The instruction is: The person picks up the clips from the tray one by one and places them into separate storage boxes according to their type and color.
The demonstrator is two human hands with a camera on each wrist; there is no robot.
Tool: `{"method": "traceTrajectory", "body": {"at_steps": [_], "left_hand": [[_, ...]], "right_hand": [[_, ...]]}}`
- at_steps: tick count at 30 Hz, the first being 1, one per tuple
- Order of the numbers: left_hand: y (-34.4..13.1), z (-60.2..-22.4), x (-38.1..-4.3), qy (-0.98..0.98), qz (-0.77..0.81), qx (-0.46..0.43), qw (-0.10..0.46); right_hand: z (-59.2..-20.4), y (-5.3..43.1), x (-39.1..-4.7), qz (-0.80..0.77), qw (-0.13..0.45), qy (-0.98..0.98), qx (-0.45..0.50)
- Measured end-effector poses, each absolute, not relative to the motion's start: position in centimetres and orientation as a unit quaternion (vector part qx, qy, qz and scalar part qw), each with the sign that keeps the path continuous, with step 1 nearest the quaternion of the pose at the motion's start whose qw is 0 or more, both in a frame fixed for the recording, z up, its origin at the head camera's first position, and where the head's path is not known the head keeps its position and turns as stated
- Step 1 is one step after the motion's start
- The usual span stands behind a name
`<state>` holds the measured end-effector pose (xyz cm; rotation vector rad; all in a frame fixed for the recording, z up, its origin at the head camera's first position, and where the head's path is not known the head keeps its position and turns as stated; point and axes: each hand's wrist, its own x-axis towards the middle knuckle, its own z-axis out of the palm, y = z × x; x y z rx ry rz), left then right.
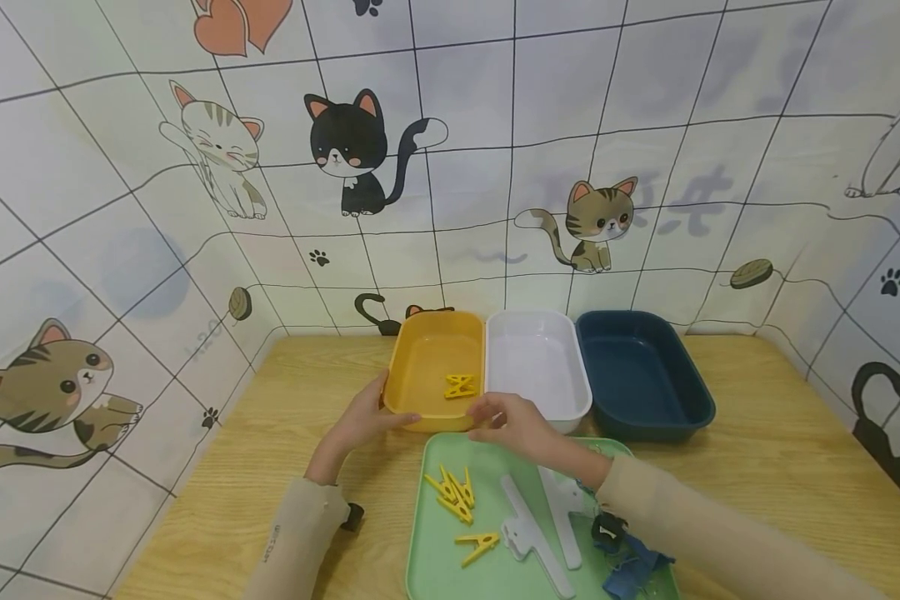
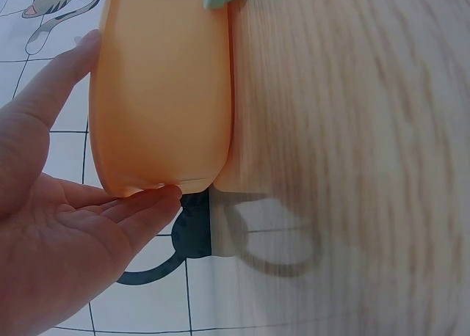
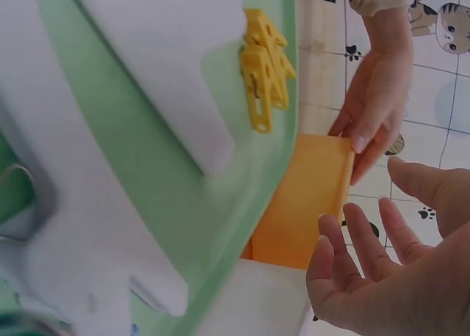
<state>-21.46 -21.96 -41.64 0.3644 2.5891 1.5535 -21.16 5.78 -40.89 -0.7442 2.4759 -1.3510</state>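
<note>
Reference dial: the green tray, seen from the head camera, 12 o'clock pointing to the wall.

Yellow bin: stands on the wooden table at 11 o'clock, just beyond the tray. Two or so yellow clothespins lie inside it, at about 4 o'clock of its floor.

Left hand: grips the yellow bin at its 7 o'clock corner. The thumb bears on the rim; the fingers are clamped against the outer wall, as the left wrist view confirms.

Right hand: positioned at the bin's 5 o'clock corner. The fingers are loosely bent, the thumb apart from them, and nothing is held — contact with the rim cannot be determined.

Adjacent containers: the white bin stands at 12 o'clock, directly beside the yellow one; the navy bin stands at 1 o'clock, beside the white.

Tray contents: a cluster of yellow clothespins at 10 o'clock; a single yellow clothespin at 8 o'clock; two long white clips lying slantwise near the dial centre; blue items at 4 o'clock, near the right forearm — their type cannot be made out.
</note>
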Motion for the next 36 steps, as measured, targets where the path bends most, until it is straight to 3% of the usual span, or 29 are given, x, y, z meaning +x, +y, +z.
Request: {"method": "traceTrajectory", "body": {"at_steps": [14,24,36], "left_hand": [[-21.9,-41.7,-21.4,0.855,0.502,0.122,0.046],[-21.9,-41.4,-21.2,0.852,0.507,0.116,0.052],[-21.8,-41.2,-21.2,0.859,0.496,0.113,0.056]], "right_hand": [[-43.7,6.4,-19.1,-0.424,0.113,0.839,-0.322],[-45.1,6.1,-18.5,-0.398,0.152,0.850,-0.310],[-45.8,5.7,-18.6,-0.353,0.105,0.863,-0.346]]}}
